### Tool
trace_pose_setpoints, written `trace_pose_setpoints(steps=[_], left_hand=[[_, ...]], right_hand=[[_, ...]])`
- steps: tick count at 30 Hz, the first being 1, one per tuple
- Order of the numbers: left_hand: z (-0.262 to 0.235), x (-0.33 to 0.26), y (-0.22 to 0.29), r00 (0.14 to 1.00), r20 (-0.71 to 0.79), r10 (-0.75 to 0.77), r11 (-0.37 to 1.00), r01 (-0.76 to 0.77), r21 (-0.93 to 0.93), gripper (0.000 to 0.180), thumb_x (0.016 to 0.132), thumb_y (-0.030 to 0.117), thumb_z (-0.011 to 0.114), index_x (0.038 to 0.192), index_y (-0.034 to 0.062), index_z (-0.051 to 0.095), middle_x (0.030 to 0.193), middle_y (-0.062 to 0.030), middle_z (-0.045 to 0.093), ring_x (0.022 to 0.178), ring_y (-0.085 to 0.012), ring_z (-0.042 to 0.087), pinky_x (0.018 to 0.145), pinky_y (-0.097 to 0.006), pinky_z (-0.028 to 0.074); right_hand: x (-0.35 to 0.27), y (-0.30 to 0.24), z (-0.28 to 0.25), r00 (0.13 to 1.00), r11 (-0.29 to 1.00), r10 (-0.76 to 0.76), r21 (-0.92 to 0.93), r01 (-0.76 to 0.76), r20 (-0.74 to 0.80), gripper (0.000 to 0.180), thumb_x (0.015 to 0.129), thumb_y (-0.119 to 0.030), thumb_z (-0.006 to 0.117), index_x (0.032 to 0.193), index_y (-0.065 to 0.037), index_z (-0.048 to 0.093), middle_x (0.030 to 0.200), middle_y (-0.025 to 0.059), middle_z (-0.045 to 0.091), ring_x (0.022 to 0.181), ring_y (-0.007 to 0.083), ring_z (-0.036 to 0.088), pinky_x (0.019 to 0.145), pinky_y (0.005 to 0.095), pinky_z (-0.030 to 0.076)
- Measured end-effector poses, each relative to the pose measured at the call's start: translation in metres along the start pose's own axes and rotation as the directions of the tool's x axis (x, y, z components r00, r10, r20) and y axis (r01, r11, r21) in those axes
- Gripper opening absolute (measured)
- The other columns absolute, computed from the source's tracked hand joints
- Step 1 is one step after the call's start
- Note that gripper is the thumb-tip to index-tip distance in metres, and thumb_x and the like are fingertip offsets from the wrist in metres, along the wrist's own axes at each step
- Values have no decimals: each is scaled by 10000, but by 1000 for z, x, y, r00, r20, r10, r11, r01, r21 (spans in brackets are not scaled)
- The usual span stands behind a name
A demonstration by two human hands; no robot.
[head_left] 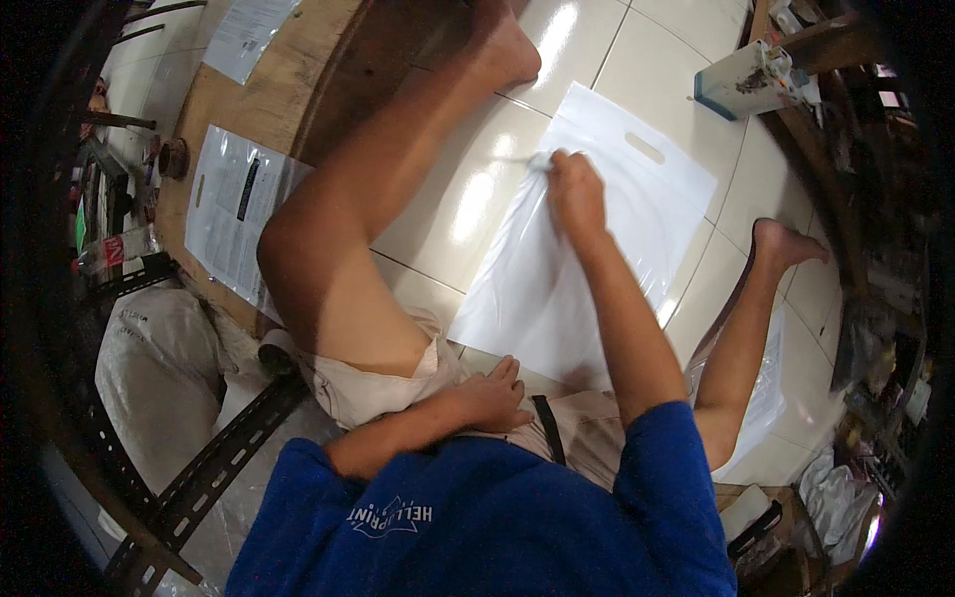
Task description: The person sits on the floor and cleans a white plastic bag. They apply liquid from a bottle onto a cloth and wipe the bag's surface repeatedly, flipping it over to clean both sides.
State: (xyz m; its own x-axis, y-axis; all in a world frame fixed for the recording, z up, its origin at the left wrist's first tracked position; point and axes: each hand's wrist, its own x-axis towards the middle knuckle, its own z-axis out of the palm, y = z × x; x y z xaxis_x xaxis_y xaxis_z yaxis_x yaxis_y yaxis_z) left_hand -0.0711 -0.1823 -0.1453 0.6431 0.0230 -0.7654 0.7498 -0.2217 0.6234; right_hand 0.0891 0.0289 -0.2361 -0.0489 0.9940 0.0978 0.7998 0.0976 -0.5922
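A white plastic bag [637,224] with a cut-out handle lies flat on the tiled floor between my legs. Over its left edge, near the handle end, my right hand [577,194] is closed round a small white wad [542,160], perhaps cloth or tissue; motion blurs it. Part of the bag is covered by my right forearm. My left hand [497,396] rests at my lap on the beige shorts, its fingers stretched out and holding nothing.
At left, a wooden board [261,114] bears clear printed plastic bags [234,204]. A stained white-and-blue container [748,82] stands at the upper right. Another clear plastic bag [764,393] lies beyond my right leg. A black slotted metal bar [214,478] crosses the lower left.
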Motion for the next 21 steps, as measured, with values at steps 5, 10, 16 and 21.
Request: trace_pose_setpoints(steps=[5, 10, 16, 21], left_hand=[[2, -3, 0, 998, -58, 8, 1000, -7, 7, 728, 967, 511, 414, 1367, -98, 432, 1517, -330, 255, 1459, -429, 164, 1088, -556, 336], [16, 1, -5, 935, -343, 88, 994, -62, 85, 670, 931, 451, 528, 1345, -71, 467, 1489, -302, 325, 1437, -423, 217, 1099, -562, 309], [1, 23, 3, 702, -665, 254, 946, -38, 321, 688, 896, 436, 569, 1393, -24, 446, 1498, -268, 331, 1438, -395, 239, 1166, -556, 184], [-14, 80, 5, 655, -628, 420, 858, -60, 511, 718, 900, 458, 547, 1435, 2, 404, 1548, -223, 276, 1470, -353, 174, 1192, -539, 91]], right_hand=[[17, 3, -25, 986, 991, 112, 55, -120, 126, 180, 831, -106, 642, 984, -14, 620, 891, 212, 614, 846, 407, 599, 772, 483, 484], [-101, -46, -32, 972, 922, 33, 369, -120, 233, 156, 846, -81, 703, 956, 7, 636, 775, 135, 591, 684, 227, 575, 636, 335, 471], [-149, -33, -62, 819, 531, 523, 661, -531, 238, 159, 898, -132, 682, 940, 4, 611, 683, -8, 546, 608, 60, 489, 534, 252, 413], [-148, -15, -91, 843, 567, 505, 666, -484, 182, 112, 918, -106, 659, 947, -18, 596, 727, -29, 567, 615, 31, 478, 536, 206, 399]])
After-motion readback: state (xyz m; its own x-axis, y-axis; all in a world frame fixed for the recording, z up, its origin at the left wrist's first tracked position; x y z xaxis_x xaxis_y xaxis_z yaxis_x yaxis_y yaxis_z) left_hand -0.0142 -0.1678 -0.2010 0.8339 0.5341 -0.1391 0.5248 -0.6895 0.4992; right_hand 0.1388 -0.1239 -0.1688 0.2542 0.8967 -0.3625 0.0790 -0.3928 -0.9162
